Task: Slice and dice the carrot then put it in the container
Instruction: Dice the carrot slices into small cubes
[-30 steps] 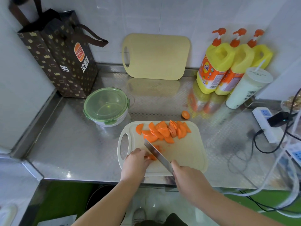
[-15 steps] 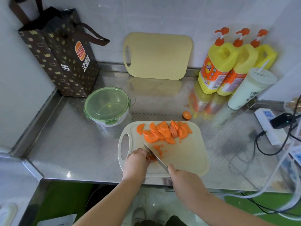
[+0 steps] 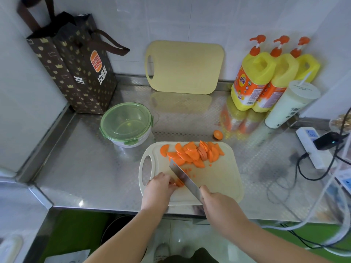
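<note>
Two hands are working over the pale cutting board (image 3: 224,186), which is sitting at the front edge of the steel counter (image 3: 85,168). The right hand (image 3: 216,203) is gripping the knife (image 3: 183,177) with fingers wrapped round the handle, and the blade is angling up and to the left across the board. The left hand (image 3: 159,188) is curling down over a small bunch of carrot pieces (image 3: 178,183), fingertips pinning them right against the left side of the blade.

A few diced bits (image 3: 188,170) are lying scattered just on the other side of the blade. Most of the carrot is piling up as half-moon slices (image 3: 191,153) along the far edge of the board, overlapping each other. One carrot end (image 3: 218,134) is sitting off the board on the counter, just behind it.

The container (image 3: 126,124) is sitting back-left of the board, close but not touching, with its green see-through lid on. Behind all that, a second board (image 3: 184,67) is leaning against the tiled wall, a brown paper bag (image 3: 76,67) is standing in the left corner, and three yellow pump bottles (image 3: 252,80) are lining up on the right.
</note>
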### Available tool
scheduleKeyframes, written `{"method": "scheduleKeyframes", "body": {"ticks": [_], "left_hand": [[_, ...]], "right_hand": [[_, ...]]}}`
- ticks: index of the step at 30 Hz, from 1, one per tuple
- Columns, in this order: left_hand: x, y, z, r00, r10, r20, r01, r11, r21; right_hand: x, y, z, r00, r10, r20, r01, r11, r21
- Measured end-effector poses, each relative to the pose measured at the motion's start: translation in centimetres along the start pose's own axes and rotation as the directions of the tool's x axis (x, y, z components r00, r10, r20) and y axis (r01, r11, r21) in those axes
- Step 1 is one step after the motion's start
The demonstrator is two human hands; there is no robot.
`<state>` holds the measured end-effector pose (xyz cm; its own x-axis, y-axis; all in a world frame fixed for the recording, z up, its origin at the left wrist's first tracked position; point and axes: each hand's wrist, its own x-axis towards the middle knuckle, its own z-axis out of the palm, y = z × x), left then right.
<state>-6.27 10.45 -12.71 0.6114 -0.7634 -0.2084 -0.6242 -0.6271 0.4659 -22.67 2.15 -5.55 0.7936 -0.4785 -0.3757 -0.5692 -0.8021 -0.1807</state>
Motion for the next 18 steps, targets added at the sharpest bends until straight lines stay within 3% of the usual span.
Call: {"method": "scheduleKeyframes", "body": {"ticks": [18], "left_hand": [[0.5, 0.0, 0.6, 1.0, 0.009, 0.0, -0.009, 1.0, 0.009]], "right_hand": [[0.4, -1.2, 0.9, 0.996, -0.011, 0.089, 0.019, 0.996, -0.088]]}}
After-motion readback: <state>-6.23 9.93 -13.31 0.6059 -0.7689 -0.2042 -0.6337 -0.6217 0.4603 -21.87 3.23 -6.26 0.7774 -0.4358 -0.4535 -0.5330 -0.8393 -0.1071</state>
